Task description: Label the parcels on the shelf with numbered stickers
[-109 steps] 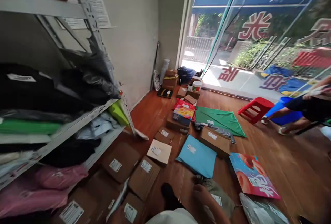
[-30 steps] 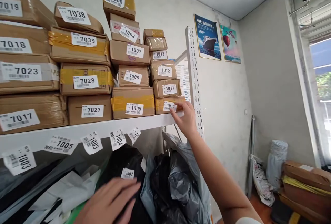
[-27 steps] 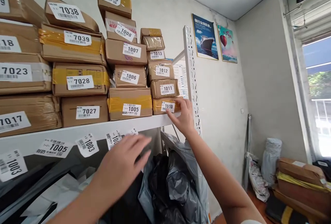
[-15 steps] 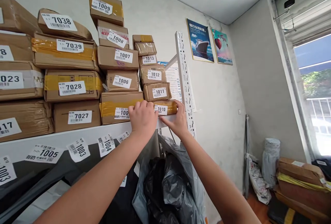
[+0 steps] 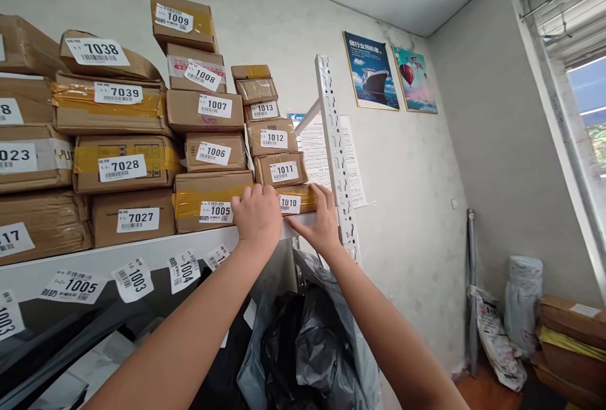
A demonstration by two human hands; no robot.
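Observation:
On the white shelf [image 5: 156,243], a small cardboard box labelled 1010 [image 5: 303,198] lies at the bottom of the right-hand stack. My left hand [image 5: 258,215] has its fingers curled at the left end of that box, beside the box labelled 1005 [image 5: 189,205]. At the other end, my right hand [image 5: 320,223] wraps its fingers over the corner, thumb low by the shelf edge. Directly above sits the box labelled 1011 [image 5: 283,182], with the box labelled 1012 [image 5: 271,135] on top of it. My left fingertips are hidden.
A perforated white upright [image 5: 337,144] stands just right of my right hand. More labelled boxes [image 5: 124,160] are stacked to the left. Grey and black plastic parcels [image 5: 322,340] fill the space below the shelf. Boxes [image 5: 570,340] and wrapped rolls [image 5: 523,302] stand at the lower right.
The view has turned slightly, so the shelf sits further left. Both hands remain at the box labelled 1010. More of the 1005 label shows beside my left hand.

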